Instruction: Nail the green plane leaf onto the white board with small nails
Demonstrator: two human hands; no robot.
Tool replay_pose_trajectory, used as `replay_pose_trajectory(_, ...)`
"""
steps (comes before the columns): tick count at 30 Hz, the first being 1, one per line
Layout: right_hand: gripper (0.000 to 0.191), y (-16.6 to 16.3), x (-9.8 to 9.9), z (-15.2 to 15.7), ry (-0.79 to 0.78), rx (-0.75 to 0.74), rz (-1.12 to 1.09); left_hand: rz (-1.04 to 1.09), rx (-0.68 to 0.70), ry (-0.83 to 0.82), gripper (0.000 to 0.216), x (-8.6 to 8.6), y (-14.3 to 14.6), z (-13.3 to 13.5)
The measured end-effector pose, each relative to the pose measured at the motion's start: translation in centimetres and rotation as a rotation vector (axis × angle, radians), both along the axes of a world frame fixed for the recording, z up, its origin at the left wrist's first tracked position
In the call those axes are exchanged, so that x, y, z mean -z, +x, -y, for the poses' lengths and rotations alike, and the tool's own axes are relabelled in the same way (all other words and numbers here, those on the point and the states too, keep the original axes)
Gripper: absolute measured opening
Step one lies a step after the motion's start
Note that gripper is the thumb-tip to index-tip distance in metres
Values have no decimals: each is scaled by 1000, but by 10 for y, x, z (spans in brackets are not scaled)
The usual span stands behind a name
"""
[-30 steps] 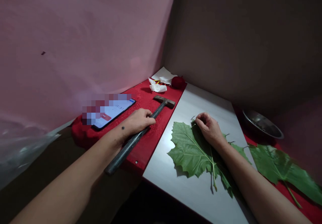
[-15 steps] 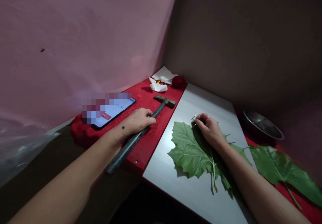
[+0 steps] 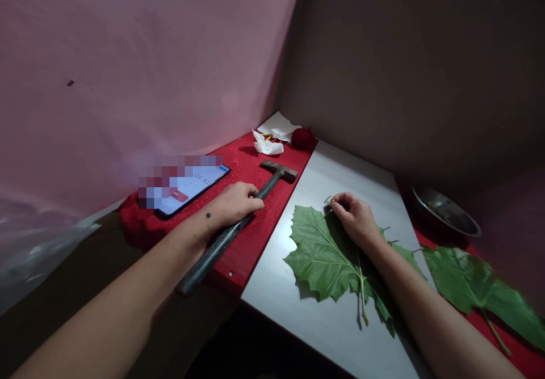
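Note:
My left hand (image 3: 235, 203) lies on the dark handle of a hammer (image 3: 238, 226) that rests on a red cloth (image 3: 251, 243); its fingers curl over the handle. A large green leaf (image 3: 323, 251) lies flat on a grey board (image 3: 323, 322). My right hand (image 3: 355, 217) rests on the leaf's far edge, fingers pinched together on a small nail (image 3: 327, 200) standing at the leaf's tip. Several other small nails stick up along the leaf's right edge.
A phone (image 3: 187, 189) with a lit screen lies on the red cloth to the left. Crumpled white paper (image 3: 270, 138) and a red ball (image 3: 302, 138) sit in the far corner. A metal bowl (image 3: 445, 211) and a second leaf (image 3: 477, 285) are at the right. Walls close in behind.

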State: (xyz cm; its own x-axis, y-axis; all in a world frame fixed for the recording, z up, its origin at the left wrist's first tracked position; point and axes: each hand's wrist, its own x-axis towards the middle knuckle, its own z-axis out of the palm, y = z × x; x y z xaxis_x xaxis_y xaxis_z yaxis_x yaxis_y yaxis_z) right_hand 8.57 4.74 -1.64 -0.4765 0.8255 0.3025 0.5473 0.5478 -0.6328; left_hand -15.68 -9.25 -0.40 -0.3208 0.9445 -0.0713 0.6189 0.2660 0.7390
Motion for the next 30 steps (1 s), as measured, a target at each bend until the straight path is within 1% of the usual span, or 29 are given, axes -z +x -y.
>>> replay_pose_trajectory(9, 20, 1, 2, -2, -36, 20, -15, -11, -2, 5, 14, 1, 0, -1)
replay_pose_trajectory(16, 20, -1, -1, 0, 37, 52, 64, 1, -2, -3, 13, 0, 0, -1)
replay_pose_trajectory(22, 20, -2, -3, 2, 17, 52, 66, 32, -11, -17, 13, -2, 2, 1)
replay_pose_trajectory(30, 19, -1, -3, 1, 11, 55, 44, 6, -6, 7, 12, -3, 3, 2)
